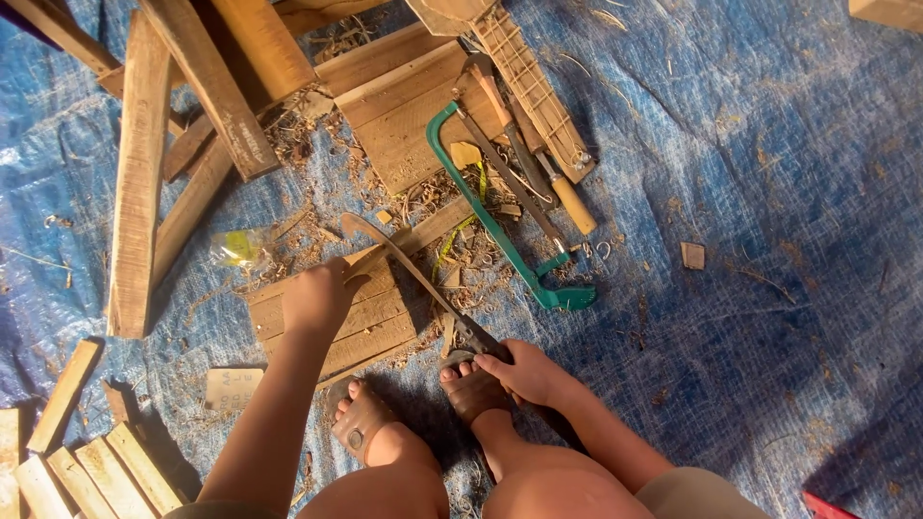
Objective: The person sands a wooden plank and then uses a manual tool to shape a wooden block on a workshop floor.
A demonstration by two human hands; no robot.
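Near the centre of the frame we see the left hand (315,298) clenched around a thin wooden strip (409,238), pressing it against a slatted wooden panel (346,322) on the blue tarp (769,192). The right hand (527,375), lower centre, has its grip closed on the dark handle of a long machete (413,274), whose blade runs up and left across the strip. Both sandalled feet sit just below the panel. Above right lie a green hacksaw (500,226), a wooden-handled hammer (529,144) and loose planks (139,173) among shavings.
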